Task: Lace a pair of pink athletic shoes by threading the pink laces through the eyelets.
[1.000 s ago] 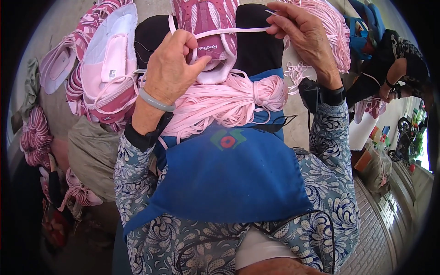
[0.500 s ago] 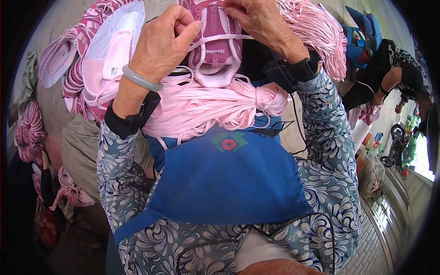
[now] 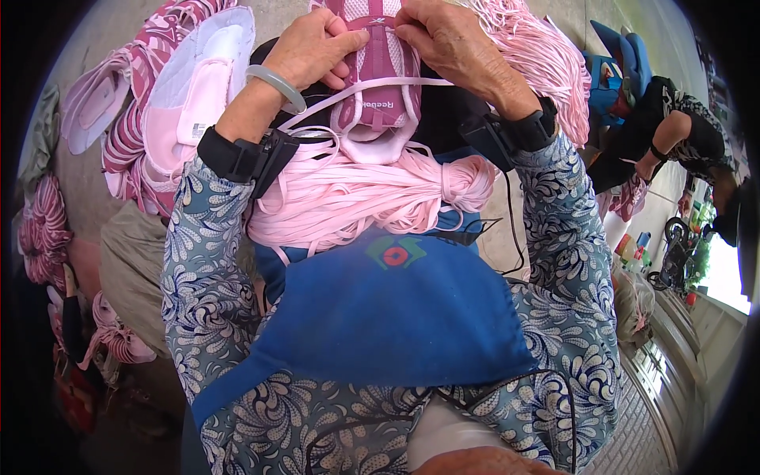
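Note:
A maroon and pink sports shoe upper (image 3: 378, 111) lies in front of me, its heel opening toward me. My left hand (image 3: 313, 51) is closed at its left eyelet edge, thumb and forefinger pinched together. At the opposite edge my right hand (image 3: 451, 43) is also closed, fingertips bent against the upper. What either pinch holds is too small to make out. A pale pink shoelace (image 3: 388, 82) crosses the upper below my fingers, passing under my right hand and slanting down left. A tied bundle of pink laces (image 3: 356, 198) rests nearer me, over my blue apron (image 3: 396, 317).
Another bundle of pink laces (image 3: 530, 59) lies beyond my right hand. Stacked pink uppers (image 3: 186, 119) with pale soles stand at left, beside a grey-green cloth (image 3: 131, 265). At right another person's arm (image 3: 671, 134) reaches over pink pieces. A black cable (image 3: 514, 229) hangs by my right sleeve.
My left hand has shifted right, its fingertips now over the upper. The upper sits slightly lower in view. The lace now trails down to the left below my left hand.

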`<state>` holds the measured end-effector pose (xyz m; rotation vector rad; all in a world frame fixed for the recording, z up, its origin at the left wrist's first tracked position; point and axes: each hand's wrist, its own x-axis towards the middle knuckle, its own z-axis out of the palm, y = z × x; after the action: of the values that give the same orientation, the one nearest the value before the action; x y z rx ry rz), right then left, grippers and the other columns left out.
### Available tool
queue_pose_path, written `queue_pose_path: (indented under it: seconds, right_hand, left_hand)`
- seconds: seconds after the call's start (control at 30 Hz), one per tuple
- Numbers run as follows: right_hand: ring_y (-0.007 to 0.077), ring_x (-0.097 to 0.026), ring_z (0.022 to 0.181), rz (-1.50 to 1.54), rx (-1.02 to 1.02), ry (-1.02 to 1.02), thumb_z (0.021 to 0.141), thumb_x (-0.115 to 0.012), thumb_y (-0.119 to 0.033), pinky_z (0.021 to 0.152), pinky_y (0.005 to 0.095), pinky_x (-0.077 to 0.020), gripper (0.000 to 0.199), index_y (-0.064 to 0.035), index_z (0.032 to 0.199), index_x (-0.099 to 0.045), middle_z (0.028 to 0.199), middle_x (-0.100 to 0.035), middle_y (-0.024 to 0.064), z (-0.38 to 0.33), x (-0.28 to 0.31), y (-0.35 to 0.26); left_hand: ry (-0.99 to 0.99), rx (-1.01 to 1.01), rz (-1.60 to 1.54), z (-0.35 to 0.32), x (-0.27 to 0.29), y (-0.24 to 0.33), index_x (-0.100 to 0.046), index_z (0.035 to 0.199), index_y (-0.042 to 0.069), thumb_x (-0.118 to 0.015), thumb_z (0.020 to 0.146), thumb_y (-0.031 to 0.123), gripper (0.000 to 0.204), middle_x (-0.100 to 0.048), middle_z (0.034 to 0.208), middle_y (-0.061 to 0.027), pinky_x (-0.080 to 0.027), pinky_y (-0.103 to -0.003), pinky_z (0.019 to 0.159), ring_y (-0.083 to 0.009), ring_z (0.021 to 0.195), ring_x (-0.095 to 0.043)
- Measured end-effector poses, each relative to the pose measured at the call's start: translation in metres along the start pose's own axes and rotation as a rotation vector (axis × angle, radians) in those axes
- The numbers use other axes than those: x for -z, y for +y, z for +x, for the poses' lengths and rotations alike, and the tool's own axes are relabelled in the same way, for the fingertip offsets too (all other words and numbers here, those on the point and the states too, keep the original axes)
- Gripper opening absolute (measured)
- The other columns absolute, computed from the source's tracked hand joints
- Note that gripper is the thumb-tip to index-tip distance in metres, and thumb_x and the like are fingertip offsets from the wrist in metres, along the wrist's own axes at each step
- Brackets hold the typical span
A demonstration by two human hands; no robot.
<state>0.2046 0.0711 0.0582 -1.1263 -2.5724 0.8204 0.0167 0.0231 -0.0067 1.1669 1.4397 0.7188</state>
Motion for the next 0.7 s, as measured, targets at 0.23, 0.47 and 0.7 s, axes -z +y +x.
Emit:
queue_pose_path:
  seconds: [0.23,0.47,0.7]
  right_hand:
    - [0.0406,-0.058,0.075,0.033,-0.054,-0.040,0.084,-0.053,-0.010,0.064,0.0444,-0.0457,0.014,0.0036,0.083,-0.058,0.078,-0.057,0.0255,0.000,0.002,0.000]
    - [0.0234,-0.065,0.076,-0.108,0.007,0.011,0.091,-0.056,-0.018,0.067,0.0308,-0.0542,0.021,0.0004,0.098,-0.062,0.086,-0.064,0.0149,-0.005,-0.015,0.021]
    - [0.0381,-0.061,0.065,-0.129,0.117,0.125,0.085,-0.055,-0.012,0.060,0.0433,-0.0488,0.016,0.0022,0.078,-0.060,0.071,-0.060,0.0224,-0.004,-0.020,0.020]
  left_hand:
    - [-0.026,0.021,0.013,-0.001,-0.003,0.002,-0.051,0.083,0.005,-0.063,0.086,0.029,0.027,-0.062,0.066,-0.0092,-0.052,-0.021,0.047,-0.0122,0.052,-0.062]
    - [-0.014,0.019,0.020,-0.003,-0.007,0.005,-0.050,0.084,0.005,-0.063,0.086,0.030,0.028,-0.059,0.067,-0.0066,-0.052,-0.021,0.047,-0.0108,0.054,-0.060]
    - [-0.009,0.028,0.019,-0.005,-0.008,0.006,-0.049,0.084,0.006,-0.063,0.086,0.030,0.029,-0.056,0.067,-0.0040,-0.051,-0.020,0.045,-0.0090,0.053,-0.057]
